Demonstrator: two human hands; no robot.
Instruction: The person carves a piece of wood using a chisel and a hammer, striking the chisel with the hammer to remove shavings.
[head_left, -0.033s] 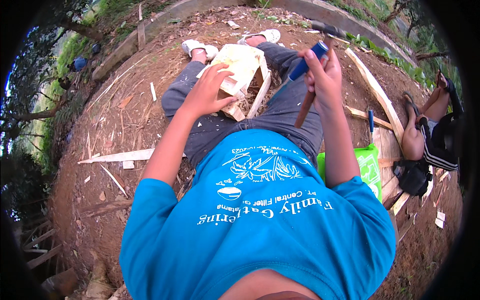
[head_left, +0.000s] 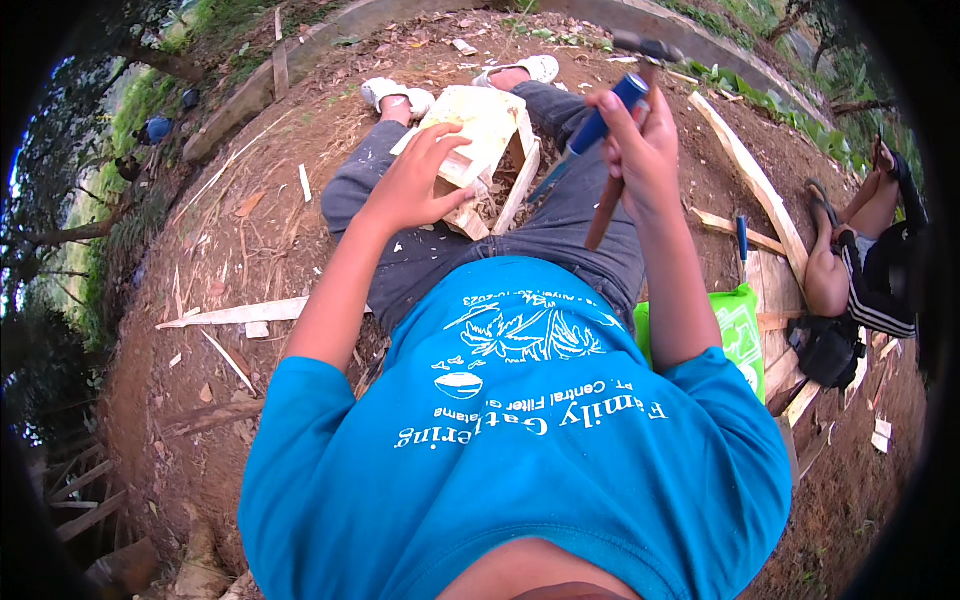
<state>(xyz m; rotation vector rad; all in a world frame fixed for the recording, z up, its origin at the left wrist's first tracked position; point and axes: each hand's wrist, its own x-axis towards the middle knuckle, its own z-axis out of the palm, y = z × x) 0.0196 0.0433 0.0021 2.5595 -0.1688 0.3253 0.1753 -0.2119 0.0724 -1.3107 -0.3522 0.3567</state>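
Between my thighs rests a small box of pale wood point(head_left: 485, 130), its near side uncovered to show wood shavings inside. My left hand point(head_left: 415, 185) holds the box's left side, fingers over the upper edge and thumb on a lower piece. Raised over my right thigh, my right hand point(head_left: 640, 150) is closed round two tools at once. One is a hammer point(head_left: 605, 212) with a brown handle and dark head. The other is a blue-handled tool point(head_left: 610, 113) whose metal shaft points down toward the box; its tip is unclear, so I cannot tell screwdriver from chisel.
Wood strips point(head_left: 750, 185) and chips lie on the brown soil. At my right are a green bag point(head_left: 738, 330), another blue-handled tool point(head_left: 742, 240) and a black bag point(head_left: 828, 350). A person point(head_left: 865, 250) sits at the far right. A low concrete edge point(head_left: 345, 30) curves behind.
My right hand has shifted slightly up and left, carrying the hammer and the blue-handled tool. My left hand and the box stay in place.
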